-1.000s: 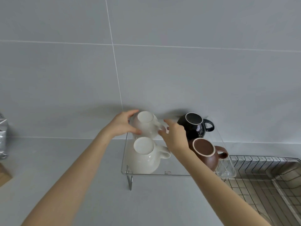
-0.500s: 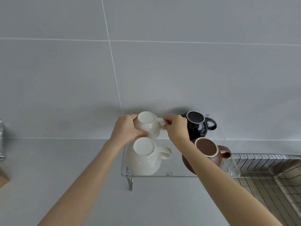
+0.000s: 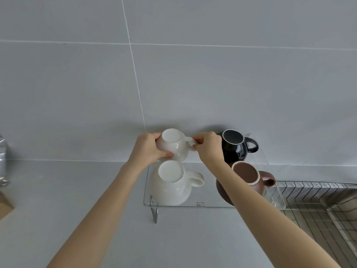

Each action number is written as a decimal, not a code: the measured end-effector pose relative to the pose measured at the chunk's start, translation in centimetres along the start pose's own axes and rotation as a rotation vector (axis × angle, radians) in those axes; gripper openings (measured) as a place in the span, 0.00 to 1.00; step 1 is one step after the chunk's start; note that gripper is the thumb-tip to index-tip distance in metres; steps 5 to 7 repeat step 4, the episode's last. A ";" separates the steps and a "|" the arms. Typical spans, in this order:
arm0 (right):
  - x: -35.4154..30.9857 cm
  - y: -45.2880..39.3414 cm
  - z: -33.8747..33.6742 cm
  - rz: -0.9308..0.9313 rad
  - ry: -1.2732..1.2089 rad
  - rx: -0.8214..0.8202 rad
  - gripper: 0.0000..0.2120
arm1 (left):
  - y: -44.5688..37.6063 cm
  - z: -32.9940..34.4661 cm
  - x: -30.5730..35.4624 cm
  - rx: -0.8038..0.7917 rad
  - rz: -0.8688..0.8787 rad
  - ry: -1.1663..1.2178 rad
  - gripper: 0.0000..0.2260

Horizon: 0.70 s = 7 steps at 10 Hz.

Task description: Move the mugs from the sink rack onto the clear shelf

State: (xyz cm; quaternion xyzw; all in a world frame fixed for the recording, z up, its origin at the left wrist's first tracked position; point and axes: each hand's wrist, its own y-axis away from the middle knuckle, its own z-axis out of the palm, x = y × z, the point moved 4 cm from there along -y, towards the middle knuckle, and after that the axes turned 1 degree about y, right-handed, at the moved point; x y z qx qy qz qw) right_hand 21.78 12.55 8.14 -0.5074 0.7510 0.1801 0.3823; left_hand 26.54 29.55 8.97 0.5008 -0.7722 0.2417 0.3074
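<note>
Several mugs stand upside down on the clear shelf (image 3: 212,204). At the back left is a small white mug (image 3: 174,145). My left hand (image 3: 148,149) wraps its left side, and my right hand (image 3: 209,147) pinches its handle. In front of it sits a larger white mug (image 3: 172,185) with its handle pointing right. A black mug (image 3: 236,147) is at the back right, and a brown mug (image 3: 249,178) stands in front of it, partly hidden by my right forearm.
The wire sink rack (image 3: 316,202) lies at the lower right, below the shelf's right end. A grey tiled wall (image 3: 173,74) rises right behind the shelf. A silver foil bag (image 3: 2,161) stands at the far left on the grey counter (image 3: 77,190).
My right hand has moved from beside the small white mug onto its handle and closed on it. My left hand has tightened around the mug's side. The other mugs have stayed put.
</note>
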 end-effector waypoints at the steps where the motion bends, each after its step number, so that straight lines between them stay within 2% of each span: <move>1: 0.4 -0.2 0.2 0.005 0.012 0.010 0.16 | 0.2 0.2 -0.3 0.009 0.009 0.052 0.25; 2: 0.1 0.1 0.2 0.016 0.056 -0.012 0.17 | 0.6 0.3 -0.3 0.012 0.004 0.063 0.26; 4: -0.6 0.9 -0.5 -0.049 0.179 -0.224 0.20 | 1.0 0.3 1.0 -0.037 -0.023 -0.015 0.31; 7: -0.6 0.9 -0.5 -0.049 0.179 -0.224 0.20 | 1.0 0.3 1.0 -0.037 -0.023 -0.015 0.31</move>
